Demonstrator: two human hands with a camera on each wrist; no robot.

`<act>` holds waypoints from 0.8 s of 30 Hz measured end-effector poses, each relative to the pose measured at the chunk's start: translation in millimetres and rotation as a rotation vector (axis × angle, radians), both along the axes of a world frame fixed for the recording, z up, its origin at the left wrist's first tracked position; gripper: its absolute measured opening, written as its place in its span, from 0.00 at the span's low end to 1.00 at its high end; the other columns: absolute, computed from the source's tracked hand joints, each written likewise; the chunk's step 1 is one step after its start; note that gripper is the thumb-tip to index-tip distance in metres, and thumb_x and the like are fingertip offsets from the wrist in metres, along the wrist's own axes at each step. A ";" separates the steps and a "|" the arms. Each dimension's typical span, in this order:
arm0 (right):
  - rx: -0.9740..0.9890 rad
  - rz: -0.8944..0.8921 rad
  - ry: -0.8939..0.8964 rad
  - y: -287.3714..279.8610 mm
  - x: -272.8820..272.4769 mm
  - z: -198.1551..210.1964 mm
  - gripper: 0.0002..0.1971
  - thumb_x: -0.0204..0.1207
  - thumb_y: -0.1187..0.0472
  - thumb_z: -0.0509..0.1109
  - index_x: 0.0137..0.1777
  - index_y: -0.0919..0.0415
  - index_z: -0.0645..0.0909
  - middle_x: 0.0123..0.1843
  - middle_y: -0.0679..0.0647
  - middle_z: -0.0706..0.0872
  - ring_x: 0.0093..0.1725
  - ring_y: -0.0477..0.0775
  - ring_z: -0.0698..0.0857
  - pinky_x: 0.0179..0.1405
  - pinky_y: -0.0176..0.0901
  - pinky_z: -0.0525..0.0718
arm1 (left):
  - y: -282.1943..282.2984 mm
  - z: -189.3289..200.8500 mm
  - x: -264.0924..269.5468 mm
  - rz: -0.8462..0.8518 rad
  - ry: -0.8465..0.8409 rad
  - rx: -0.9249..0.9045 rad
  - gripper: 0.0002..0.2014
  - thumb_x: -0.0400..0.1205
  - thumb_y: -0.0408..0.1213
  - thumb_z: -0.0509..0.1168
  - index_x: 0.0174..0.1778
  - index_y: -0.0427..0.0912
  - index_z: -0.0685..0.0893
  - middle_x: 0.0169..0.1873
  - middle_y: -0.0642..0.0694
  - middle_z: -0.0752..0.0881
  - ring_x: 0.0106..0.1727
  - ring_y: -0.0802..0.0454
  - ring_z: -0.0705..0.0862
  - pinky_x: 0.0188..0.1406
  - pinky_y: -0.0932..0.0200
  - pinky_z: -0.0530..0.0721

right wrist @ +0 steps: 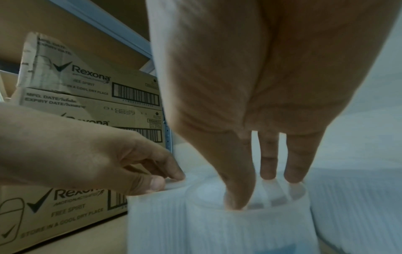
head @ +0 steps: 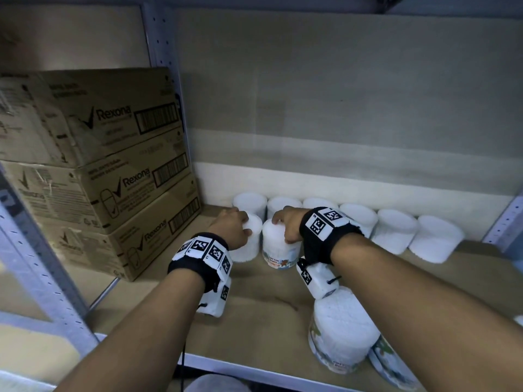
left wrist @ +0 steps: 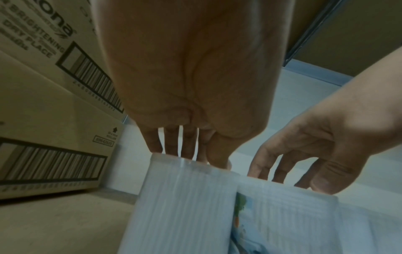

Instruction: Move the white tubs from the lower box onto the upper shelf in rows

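Observation:
Several white tubs stand in a row along the back of the upper shelf. In front of that row, two more tubs stand side by side. My left hand grips the top of the left tub, fingers over its far rim and thumb on the near side. My right hand grips the top of the right tub, which has a printed label. The left wrist view shows the left hand on its tub. The right wrist view shows the right hand on its tub.
Three stacked Rexona cartons fill the shelf's left side, close to the left tub. Two more tubs stand near the front edge at the right, under my right forearm. A metal upright rises behind the cartons. Bare shelf board lies between my arms.

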State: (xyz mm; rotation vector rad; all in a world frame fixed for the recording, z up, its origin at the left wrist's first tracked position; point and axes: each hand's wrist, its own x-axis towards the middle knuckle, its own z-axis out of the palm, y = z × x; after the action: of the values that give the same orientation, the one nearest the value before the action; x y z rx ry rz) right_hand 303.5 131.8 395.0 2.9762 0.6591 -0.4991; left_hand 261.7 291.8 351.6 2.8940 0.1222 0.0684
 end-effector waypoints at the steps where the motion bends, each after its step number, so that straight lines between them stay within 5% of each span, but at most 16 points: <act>1: -0.001 0.010 -0.006 -0.6 0.5 -0.7 0.33 0.70 0.65 0.66 0.77 0.48 0.67 0.78 0.52 0.69 0.74 0.60 0.75 0.67 0.48 0.77 | 0.0 0.0 0.3 0.001 -0.002 0.001 0.23 0.83 0.45 0.61 0.75 0.42 0.73 0.73 0.41 0.74 0.75 0.41 0.69 0.74 0.52 0.69; 13: 0.007 0.061 -0.040 -2.6 2.8 -5.2 0.33 0.71 0.65 0.64 0.77 0.47 0.67 0.77 0.51 0.69 0.73 0.60 0.76 0.66 0.49 0.77 | 1.8 -1.9 2.7 0.005 -0.006 -0.018 0.23 0.82 0.45 0.62 0.73 0.42 0.74 0.72 0.41 0.74 0.74 0.42 0.71 0.74 0.51 0.70; 18: 0.009 0.088 -0.063 -3.2 2.9 -6.7 0.32 0.69 0.65 0.65 0.75 0.46 0.68 0.76 0.51 0.71 0.70 0.62 0.79 0.65 0.53 0.81 | 3.7 3.0 6.0 0.034 -0.036 -0.089 0.21 0.77 0.44 0.68 0.65 0.42 0.81 0.67 0.43 0.79 0.69 0.43 0.77 0.70 0.51 0.76; 24: -0.018 0.115 -0.078 -4.0 3.1 -9.4 0.30 0.72 0.65 0.64 0.75 0.50 0.68 0.74 0.54 0.70 0.68 0.64 0.79 0.64 0.56 0.81 | -1.9 3.5 8.6 0.109 -0.023 0.014 0.26 0.73 0.57 0.66 0.61 0.42 0.79 0.62 0.41 0.77 0.66 0.39 0.75 0.67 0.43 0.78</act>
State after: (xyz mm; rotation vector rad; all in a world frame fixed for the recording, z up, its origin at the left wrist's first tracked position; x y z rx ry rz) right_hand 306.6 127.8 385.6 2.9025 0.8080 -0.3764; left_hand 270.3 289.9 355.1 2.8976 0.2765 0.1226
